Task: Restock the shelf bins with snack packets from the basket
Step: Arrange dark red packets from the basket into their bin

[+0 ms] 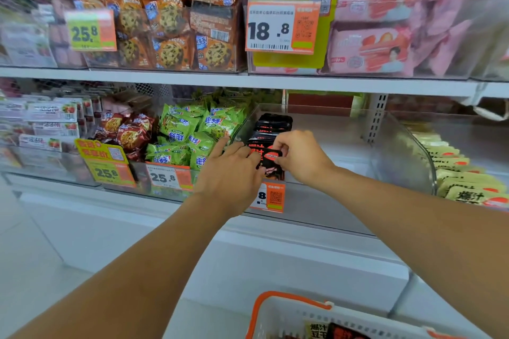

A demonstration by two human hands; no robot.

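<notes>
Leftmost on the lower shelf, white strawberry-printed wafer packets (pixel 52 113) lie stacked, and beside them a clear plastic bin holds dark red chocolate-chip cookie packets (pixel 129 132), then bright green cookie packets (pixel 190 129) heaped against the next divider. Orange-and-yellow price tags (pixel 106 165) hang along the front edge of these bins. Next comes the clear plastic shelf bin (pixel 344 201) in the middle — mostly bare, with a row of black snack packets with red lettering (pixel 271 125) standing along its left wall. Both hands meet at the front of that row. The left hand (pixel 231 173) reaches over the bin's front edge, fingers extended and lying flat against the front packet, not curled round it. The right hand (pixel 298 155) pinches the top of the same front black packet between thumb and curled fingers. An orange price label (pixel 271 197) hangs just below the hands. Further right, past a curved clear divider, pale yellow snack packets (pixel 462 190) fill the neighbouring bin. At the bottom edge sits the white plastic basket with an orange handle (pixel 278 308) — a yellow packet and a black one show inside it.
</notes>
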